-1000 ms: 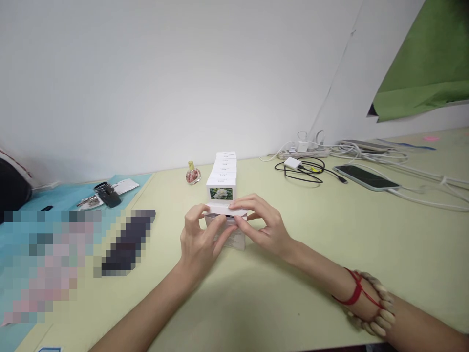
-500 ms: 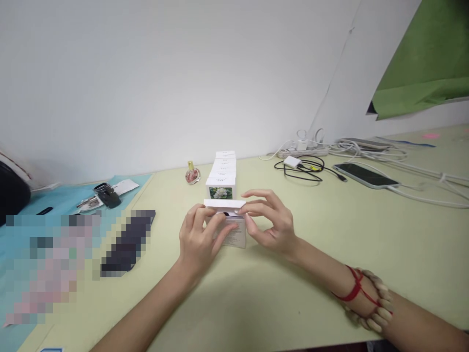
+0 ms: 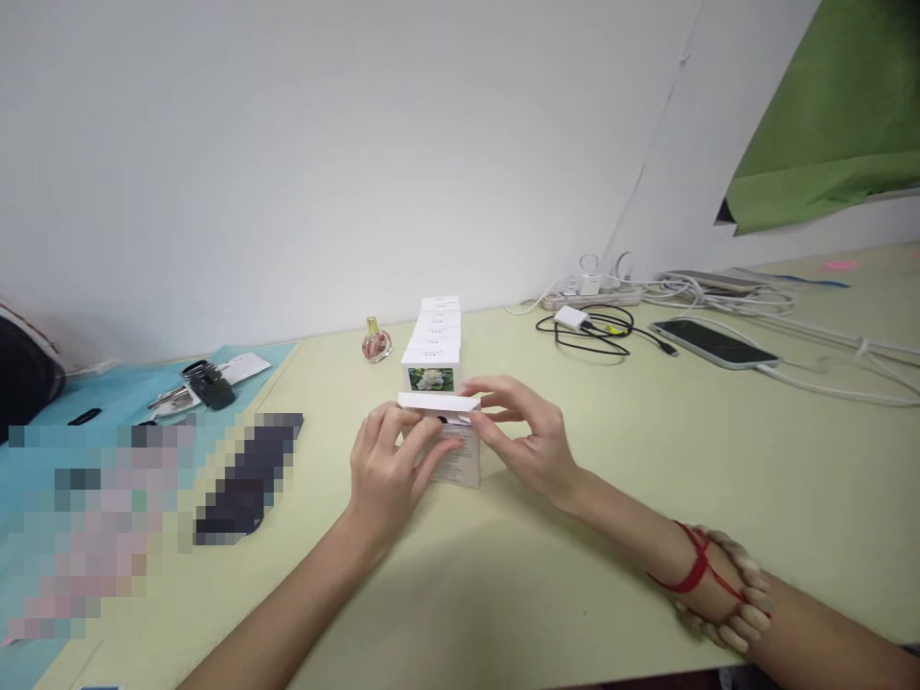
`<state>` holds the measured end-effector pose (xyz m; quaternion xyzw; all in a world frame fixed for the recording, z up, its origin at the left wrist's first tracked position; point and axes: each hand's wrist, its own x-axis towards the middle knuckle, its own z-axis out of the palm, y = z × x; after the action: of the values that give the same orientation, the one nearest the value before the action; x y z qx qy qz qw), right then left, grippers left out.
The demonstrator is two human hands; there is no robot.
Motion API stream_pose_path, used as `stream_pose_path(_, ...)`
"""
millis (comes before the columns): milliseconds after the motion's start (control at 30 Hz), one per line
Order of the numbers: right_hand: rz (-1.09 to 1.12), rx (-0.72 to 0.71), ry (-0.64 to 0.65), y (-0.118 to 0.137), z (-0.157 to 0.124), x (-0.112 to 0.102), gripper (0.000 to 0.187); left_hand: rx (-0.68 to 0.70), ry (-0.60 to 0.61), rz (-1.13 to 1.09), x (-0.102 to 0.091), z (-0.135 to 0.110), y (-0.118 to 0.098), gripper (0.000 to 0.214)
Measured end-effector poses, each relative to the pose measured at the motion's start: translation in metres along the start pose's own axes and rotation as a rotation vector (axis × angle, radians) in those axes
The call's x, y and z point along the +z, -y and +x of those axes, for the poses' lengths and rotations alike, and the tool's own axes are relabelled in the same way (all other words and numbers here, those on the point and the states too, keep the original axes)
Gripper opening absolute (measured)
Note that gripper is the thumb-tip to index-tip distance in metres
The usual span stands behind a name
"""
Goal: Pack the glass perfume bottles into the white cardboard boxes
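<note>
A small white box (image 3: pixel 460 462) stands on the pale green table (image 3: pixel 647 479), its top flap (image 3: pixel 438 402) raised and level. My left hand (image 3: pixel 388 470) wraps the box's left side, thumb and fingers closed on it. My right hand (image 3: pixel 528 436) pinches the flap's right end with its fingertips. Something dark shows inside the opening, too small to name. Just behind stands a row of several matching white boxes (image 3: pixel 435 345), the nearest with a white flower picture. A small glass perfume bottle (image 3: pixel 376 342) with a gold cap sits left of the row.
A phone (image 3: pixel 711 343) lies at the right among white and black cables (image 3: pixel 596 331) and a power strip. A blue mat (image 3: pixel 107 412) at the left holds keys and a dark fob (image 3: pixel 208 381). Green paper (image 3: pixel 834 125) hangs on the wall.
The flap, lying low on the box a second ago, was lifted up and now sits level above the opening. My right fingers shifted along its right end.
</note>
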<state>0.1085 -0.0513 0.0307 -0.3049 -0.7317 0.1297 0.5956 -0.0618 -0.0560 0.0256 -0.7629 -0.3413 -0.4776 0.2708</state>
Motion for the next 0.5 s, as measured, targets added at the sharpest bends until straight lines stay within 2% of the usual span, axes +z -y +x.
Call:
stream_pose_path(67, -0.009, -0.002, 0.053, 0.0019, 0.0025, -0.0007, 0.018, -0.002, -0.004, 0.004, 0.0003, -0.0001, 0.0005, 0.012)
stream_pose_path(367, 0.024, -0.025, 0.093, -0.0018, 0.0077, -0.0043, 0.017, -0.069, -0.012, -0.017, -0.0005, -0.0027, 0.0002, 0.009)
stream_pose_path(500, 0.022, -0.048, 0.111, -0.0029, 0.0097, -0.006, 0.016, -0.047, -0.016, -0.018, -0.0014, -0.0007, 0.0004, 0.01)
